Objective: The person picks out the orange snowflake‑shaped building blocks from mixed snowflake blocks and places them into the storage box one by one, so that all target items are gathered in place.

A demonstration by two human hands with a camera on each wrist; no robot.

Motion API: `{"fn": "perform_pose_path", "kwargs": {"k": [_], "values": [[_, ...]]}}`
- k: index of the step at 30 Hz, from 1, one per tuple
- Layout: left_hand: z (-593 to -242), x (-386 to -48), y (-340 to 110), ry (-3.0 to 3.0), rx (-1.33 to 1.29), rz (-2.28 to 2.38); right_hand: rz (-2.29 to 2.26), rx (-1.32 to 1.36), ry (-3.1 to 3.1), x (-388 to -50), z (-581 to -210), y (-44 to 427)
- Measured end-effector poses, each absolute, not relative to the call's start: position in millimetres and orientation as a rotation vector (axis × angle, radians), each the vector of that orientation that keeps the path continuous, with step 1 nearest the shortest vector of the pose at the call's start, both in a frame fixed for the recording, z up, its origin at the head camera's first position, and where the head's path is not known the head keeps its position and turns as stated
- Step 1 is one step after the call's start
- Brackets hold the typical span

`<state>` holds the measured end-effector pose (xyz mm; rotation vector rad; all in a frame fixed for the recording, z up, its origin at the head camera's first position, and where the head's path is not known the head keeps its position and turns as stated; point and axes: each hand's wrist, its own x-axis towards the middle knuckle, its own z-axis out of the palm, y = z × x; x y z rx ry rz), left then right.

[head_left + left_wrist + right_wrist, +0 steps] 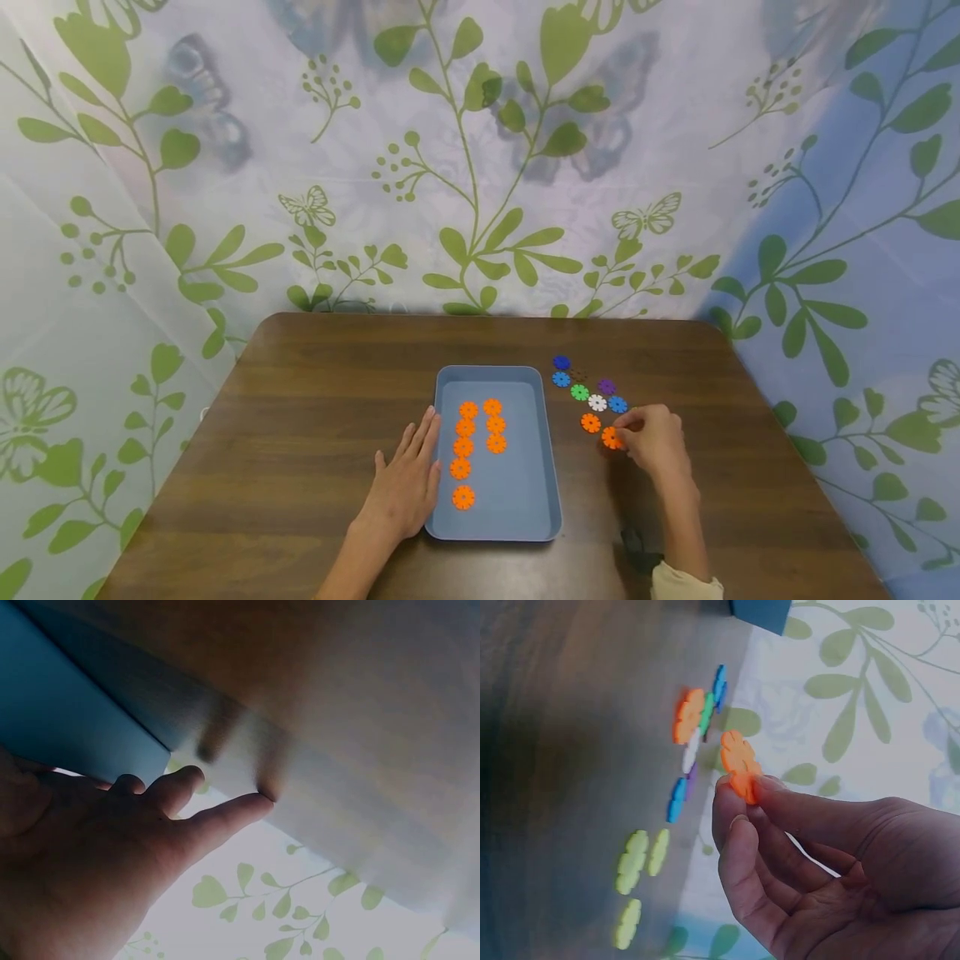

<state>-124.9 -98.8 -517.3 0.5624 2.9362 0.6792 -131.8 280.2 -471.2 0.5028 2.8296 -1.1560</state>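
Note:
My right hand (657, 440) pinches an orange notched plastic disc (737, 757) between thumb and fingertips, holding it up off the table to the right of the tray. Straight-fingered, my left hand (401, 490) lies along the left rim of a blue-grey tray (517, 504). Inside the tray several orange discs form two columns, the left one ending with a disc (463, 497) near the front. Another orange disc (591, 423) lies on the table, close to the pinched one. In the left wrist view the left hand (97, 840) touches the tray's side.
Beyond the right hand lie a white disc (597, 403), a green disc (580, 392), a purple disc (607, 387), a brown disc (578, 376) and several blue ones. Yellow discs (632, 861) show only in the right wrist view. A patterned cloth (480, 167) hangs behind the table.

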Motion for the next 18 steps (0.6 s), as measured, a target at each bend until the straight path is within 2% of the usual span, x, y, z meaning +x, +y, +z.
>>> {"fn": "perform_pose_path", "kwargs": {"k": [9, 18], "values": [[-517.8, -123.9, -99.1, 2.941, 0.563, 0.679, -1.142, 0.358, 2.964, -128.1, -454.8, 274.9], [-514.8, -123.6, -98.8, 2.931, 0.569, 0.683, -1.082, 0.329, 2.997, -129.0, -436.4, 266.7]]}}
